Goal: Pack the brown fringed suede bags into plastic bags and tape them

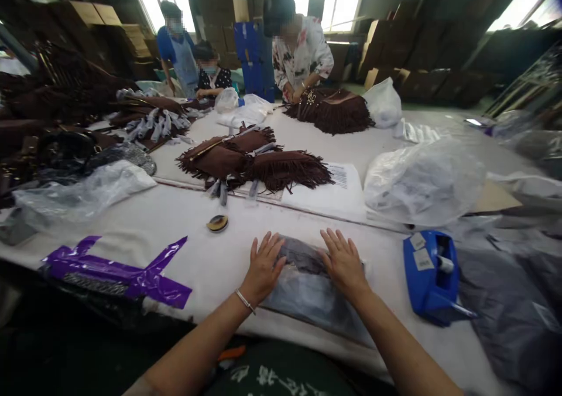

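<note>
A clear plastic bag with dark, folded contents (307, 293) lies flat on the table in front of me. My left hand (263, 267) rests on its upper left part, fingers stretched out. On the upper right part lies my right hand (345, 261), its fingers spread as well. Neither hand grips anything. What is inside the bag cannot be made out beyond a dark grey or brown tone. Just past my left hand sits a small round tin or lid (217, 224) with a yellowish inside.
Purple tape (118, 273) sticks along the table's near left edge. A blue tape dispenser (428, 276) stands right of my right hand, beside dark grey bags (509, 314). Brown fringed bags (254, 159) and a plastic bundle (424, 179) lie beyond. Several people work across the table.
</note>
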`<action>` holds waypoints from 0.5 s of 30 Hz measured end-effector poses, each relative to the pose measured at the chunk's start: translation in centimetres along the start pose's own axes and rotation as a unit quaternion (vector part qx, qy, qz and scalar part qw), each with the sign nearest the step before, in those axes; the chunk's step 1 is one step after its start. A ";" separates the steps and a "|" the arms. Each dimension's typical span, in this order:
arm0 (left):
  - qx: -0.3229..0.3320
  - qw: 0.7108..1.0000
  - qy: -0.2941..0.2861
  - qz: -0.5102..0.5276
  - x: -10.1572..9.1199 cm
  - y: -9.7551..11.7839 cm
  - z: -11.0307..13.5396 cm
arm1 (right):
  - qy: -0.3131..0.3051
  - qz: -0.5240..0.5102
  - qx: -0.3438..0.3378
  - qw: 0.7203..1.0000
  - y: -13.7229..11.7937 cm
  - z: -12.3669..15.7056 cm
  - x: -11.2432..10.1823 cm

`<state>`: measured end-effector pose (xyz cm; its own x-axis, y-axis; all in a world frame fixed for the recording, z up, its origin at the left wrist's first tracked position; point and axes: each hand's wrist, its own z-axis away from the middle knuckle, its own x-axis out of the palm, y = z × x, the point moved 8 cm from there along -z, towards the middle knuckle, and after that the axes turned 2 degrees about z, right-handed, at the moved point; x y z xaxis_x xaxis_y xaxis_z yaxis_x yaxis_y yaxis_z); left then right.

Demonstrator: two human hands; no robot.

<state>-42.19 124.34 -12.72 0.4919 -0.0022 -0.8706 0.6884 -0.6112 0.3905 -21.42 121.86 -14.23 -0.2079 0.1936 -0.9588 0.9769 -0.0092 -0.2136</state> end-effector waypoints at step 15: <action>-0.087 0.995 -0.017 0.037 3.6 -4.6 -0.4 | 0.045 -0.222 0.182 0.957 6.8 3.6 -0.8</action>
<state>-43.40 127.49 -17.50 0.5280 -0.0716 -0.8462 0.7341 -0.4625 0.4972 -14.76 118.12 -15.57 -0.5774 0.3410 -0.7418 0.7076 -0.2443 -0.6631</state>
